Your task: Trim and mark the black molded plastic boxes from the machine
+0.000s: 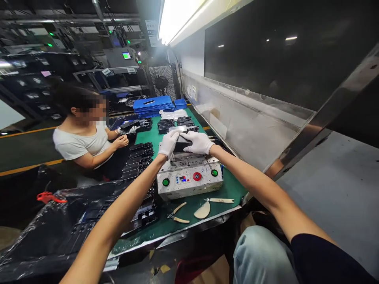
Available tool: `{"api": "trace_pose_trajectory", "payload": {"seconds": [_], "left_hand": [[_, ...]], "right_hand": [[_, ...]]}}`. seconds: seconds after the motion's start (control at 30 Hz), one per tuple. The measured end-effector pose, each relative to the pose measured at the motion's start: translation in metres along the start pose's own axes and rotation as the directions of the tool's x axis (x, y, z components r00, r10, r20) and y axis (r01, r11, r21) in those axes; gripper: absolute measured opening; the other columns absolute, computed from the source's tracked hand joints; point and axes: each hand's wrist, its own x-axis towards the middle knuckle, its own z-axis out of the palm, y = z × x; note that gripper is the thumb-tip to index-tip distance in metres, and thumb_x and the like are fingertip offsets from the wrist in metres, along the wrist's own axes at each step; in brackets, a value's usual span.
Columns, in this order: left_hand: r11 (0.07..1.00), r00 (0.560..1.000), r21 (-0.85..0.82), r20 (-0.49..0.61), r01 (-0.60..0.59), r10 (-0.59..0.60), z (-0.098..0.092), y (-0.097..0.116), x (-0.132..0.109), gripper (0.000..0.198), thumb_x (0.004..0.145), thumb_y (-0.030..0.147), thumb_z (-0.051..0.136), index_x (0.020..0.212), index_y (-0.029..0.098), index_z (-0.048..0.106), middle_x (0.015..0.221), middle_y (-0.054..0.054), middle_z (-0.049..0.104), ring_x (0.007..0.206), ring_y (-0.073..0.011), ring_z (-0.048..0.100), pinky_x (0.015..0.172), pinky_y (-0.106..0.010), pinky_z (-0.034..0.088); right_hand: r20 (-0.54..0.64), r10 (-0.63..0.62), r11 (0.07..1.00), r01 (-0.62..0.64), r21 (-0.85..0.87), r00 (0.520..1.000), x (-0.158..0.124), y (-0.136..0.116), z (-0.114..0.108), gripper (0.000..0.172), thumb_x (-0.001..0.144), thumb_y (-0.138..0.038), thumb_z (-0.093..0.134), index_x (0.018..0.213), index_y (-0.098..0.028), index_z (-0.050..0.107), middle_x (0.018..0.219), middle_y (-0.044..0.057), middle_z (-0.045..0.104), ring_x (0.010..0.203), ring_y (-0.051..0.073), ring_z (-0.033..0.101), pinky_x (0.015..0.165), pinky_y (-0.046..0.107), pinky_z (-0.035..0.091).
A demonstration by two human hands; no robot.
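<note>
A long desk with a green mat goes forward from the person, and a co-worker sits on the far left side of it, with white gloves on the hands. Stacked blue trays stand at the far end of the desk. Near the front is a white metal machine with two green buttons, one red button and a small display. Beside its left side lie rows of black parts in holders.

The left hand and the right hand, both in white gloves, are above the back part of the machine. Between them is a dark flat device, which is held just over the machine's metal top. The left fingers are pressed together on its left side, and the right fingers lie close together over its right side.

In front of the machine, on the mat, are small pliers, a cream half-round piece and a thin flat blade.
</note>
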Motion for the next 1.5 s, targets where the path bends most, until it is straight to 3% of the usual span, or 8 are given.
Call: {"api": "trace_pose_trajectory", "payload": {"seconds": [0.2,0.47,0.7,0.8,1.03,1.27,1.43,1.5], "left_hand": [[0.999,0.999,0.031,0.032,0.041,-0.042,-0.003,0.003,0.002,0.031,0.091,0.039,0.057,0.103,0.017,0.074,0.113,-0.01,0.075,0.106,-0.0256,0.067,0.097,-0.038,0.051],[0.996,0.997,0.049,-0.043,0.069,-0.067,0.004,0.004,-0.002,0.025,0.094,0.027,0.05,0.092,0.018,0.073,0.108,-0.01,0.075,0.106,-0.0267,0.065,0.104,-0.041,0.046],[0.993,0.988,-0.059,-0.12,-0.101,0.093,-0.001,0.07,0.013,0.032,0.1,0.037,0.046,0.098,0.018,0.072,0.112,-0.008,0.074,0.11,-0.0248,0.065,0.106,-0.038,0.046],[0.986,0.98,-0.088,-0.155,-0.141,0.127,-0.018,0.082,0.02,0.026,0.095,0.037,0.055,0.097,0.017,0.072,0.112,-0.007,0.073,0.111,-0.0246,0.064,0.107,-0.036,0.044],[0.996,0.982,-0.077,-0.178,0.046,-0.059,-0.024,0.015,-0.005,0.023,0.088,0.029,0.053,0.091,0.015,0.071,0.101,-0.011,0.075,0.098,-0.026,0.067,0.095,-0.041,0.052],[0.999,0.994,-0.015,-0.096,0.042,-0.043,-0.003,-0.011,-0.023,0.027,0.093,0.031,0.052,0.101,0.018,0.074,0.115,-0.009,0.075,0.111,-0.025,0.065,0.104,-0.037,0.047],[0.99,0.997,0.122,-0.035,0.07,-0.066,-0.012,-0.017,-0.032,0.028,0.091,0.027,0.049,0.1,0.02,0.075,0.111,-0.01,0.075,0.112,-0.0283,0.064,0.108,-0.043,0.044],[0.979,0.997,0.196,-0.061,0.06,-0.049,-0.018,-0.011,-0.023,0.027,0.089,0.027,0.053,0.103,0.018,0.075,0.112,-0.014,0.073,0.114,-0.0327,0.062,0.11,-0.047,0.041]], "right_hand": [[0.058,-0.046,0.993,0.052,-0.106,0.997,0.006,-0.002,-0.016,0.079,0.081,-0.053,0.075,0.15,-0.025,0.049,0.122,0.01,0.069,0.107,0.027,0.065,0.084,0.033,0.049],[0.036,-0.084,0.996,0.085,-0.032,0.996,0.007,0.002,-0.006,0.08,0.081,-0.047,0.077,0.151,-0.021,0.049,0.126,0.01,0.067,0.109,0.026,0.063,0.089,0.035,0.048],[-0.192,-0.114,0.991,0.096,-0.096,0.975,0.002,-0.001,-0.08,0.082,0.081,-0.043,0.076,0.153,-0.02,0.046,0.122,0.011,0.065,0.11,0.027,0.06,0.096,0.038,0.048],[-0.138,-0.189,0.976,0.171,-0.134,0.972,0.02,-0.016,-0.096,0.082,0.078,-0.043,0.079,0.151,-0.021,0.049,0.123,0.01,0.065,0.111,0.028,0.06,0.095,0.039,0.049],[0.152,-0.155,0.969,0.18,-0.168,0.976,0.038,-0.035,-0.046,0.078,0.08,-0.045,0.077,0.15,-0.023,0.05,0.129,0.011,0.066,0.114,0.029,0.061,0.093,0.038,0.05],[0.119,-0.134,0.973,0.154,-0.171,0.984,0.005,-0.021,-0.017,0.08,0.085,-0.049,0.072,0.154,-0.024,0.043,0.122,0.012,0.064,0.108,0.029,0.059,0.085,0.038,0.05],[0.143,-0.173,0.98,0.185,-0.076,0.974,0.006,-0.024,-0.007,0.074,0.09,-0.048,0.066,0.155,-0.021,0.04,0.135,0.014,0.058,0.122,0.031,0.053,0.101,0.043,0.046],[0.022,-0.117,0.992,0.118,-0.048,0.993,0.024,-0.018,-0.015,0.066,0.1,-0.051,0.05,0.156,-0.019,0.038,0.146,0.015,0.052,0.134,0.03,0.046,0.112,0.044,0.039]]}}
